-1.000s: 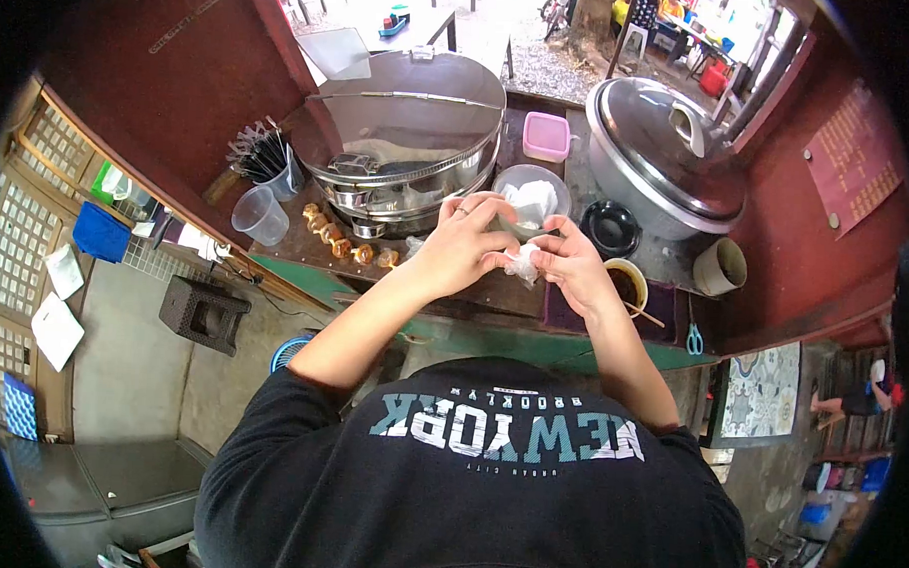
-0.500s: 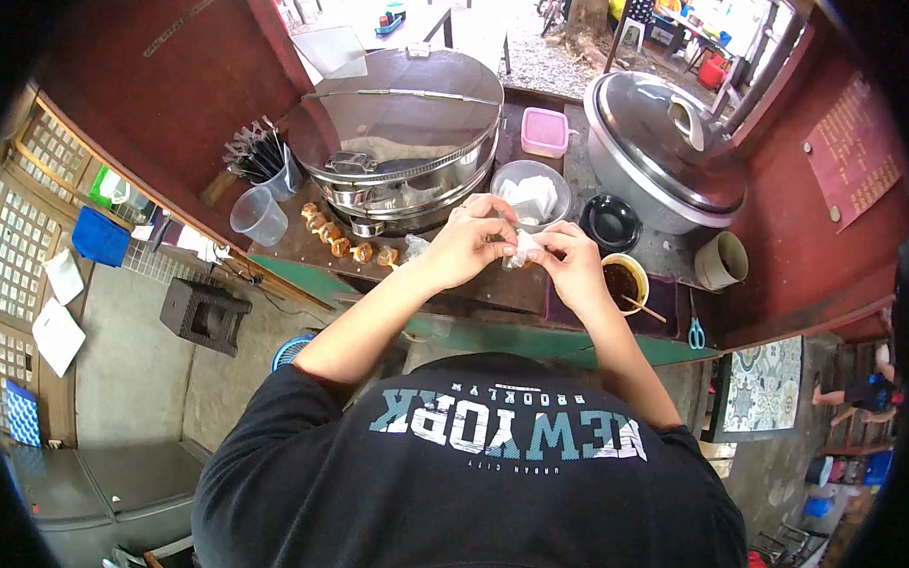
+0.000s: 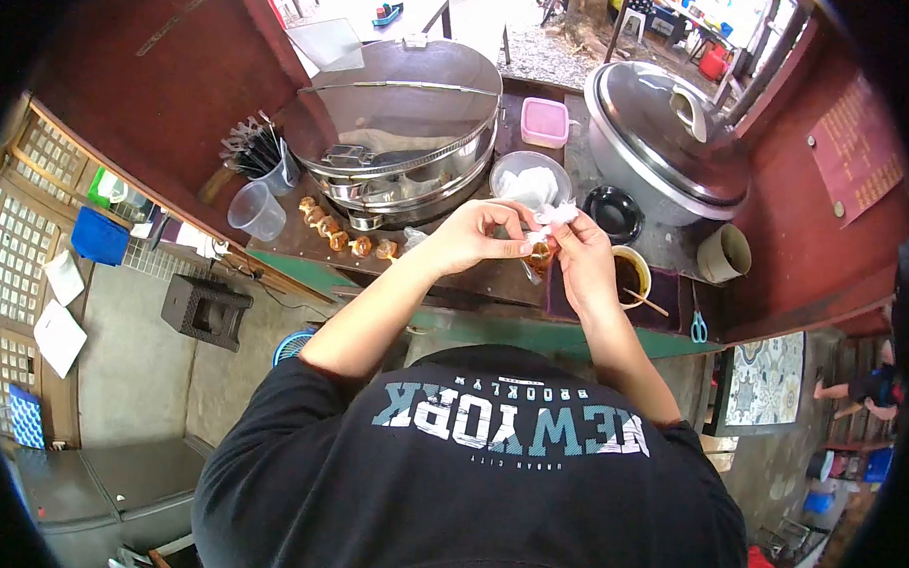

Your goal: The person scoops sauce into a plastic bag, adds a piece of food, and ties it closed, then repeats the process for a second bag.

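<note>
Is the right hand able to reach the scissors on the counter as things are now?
Probably yes, once freed: the right hand and left hand both hold the plastic bag. The scissors lie uncovered on that side, past the sauce bowl.

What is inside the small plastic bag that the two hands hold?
Something brown shows through the clear bag. The left hand and right hand pinch its top, so the rest is hidden.

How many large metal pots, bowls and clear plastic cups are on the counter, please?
Large metal pots: 2 (steamer, cooker)
Bowls: 3 (clear bowl, black bowl, sauce bowl)
Clear plastic cups: 2 (cup of sticks, empty cup)
Total: 7
</note>
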Demonstrator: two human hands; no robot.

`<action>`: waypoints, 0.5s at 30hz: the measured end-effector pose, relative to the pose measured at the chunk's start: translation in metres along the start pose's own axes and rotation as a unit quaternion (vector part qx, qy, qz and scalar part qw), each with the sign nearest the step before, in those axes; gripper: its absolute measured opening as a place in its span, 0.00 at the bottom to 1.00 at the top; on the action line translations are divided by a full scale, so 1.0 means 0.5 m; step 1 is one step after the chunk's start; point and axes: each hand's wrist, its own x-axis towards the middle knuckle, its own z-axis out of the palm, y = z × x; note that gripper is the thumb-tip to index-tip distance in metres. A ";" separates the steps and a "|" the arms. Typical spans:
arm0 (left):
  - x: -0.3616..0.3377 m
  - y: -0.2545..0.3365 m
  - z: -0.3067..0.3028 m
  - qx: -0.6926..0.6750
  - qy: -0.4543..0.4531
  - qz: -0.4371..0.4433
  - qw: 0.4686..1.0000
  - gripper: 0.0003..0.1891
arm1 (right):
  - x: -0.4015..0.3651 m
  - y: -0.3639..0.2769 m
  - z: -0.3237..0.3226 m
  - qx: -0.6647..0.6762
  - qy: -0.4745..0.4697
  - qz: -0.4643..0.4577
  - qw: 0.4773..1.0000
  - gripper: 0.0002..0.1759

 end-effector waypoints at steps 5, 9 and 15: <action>0.004 -0.005 0.005 -0.089 -0.001 -0.070 0.994 0.06 | -0.001 -0.012 -0.011 -0.214 -0.052 -0.112 0.969 0.05; 0.014 -0.016 0.017 -0.134 0.030 -0.086 0.987 0.09 | -0.005 -0.027 0.004 -0.165 -0.034 -0.067 0.983 0.06; 0.019 -0.027 0.021 -0.125 0.026 -0.109 0.986 0.15 | 0.003 -0.022 -0.013 -0.241 -0.021 -0.145 0.960 0.07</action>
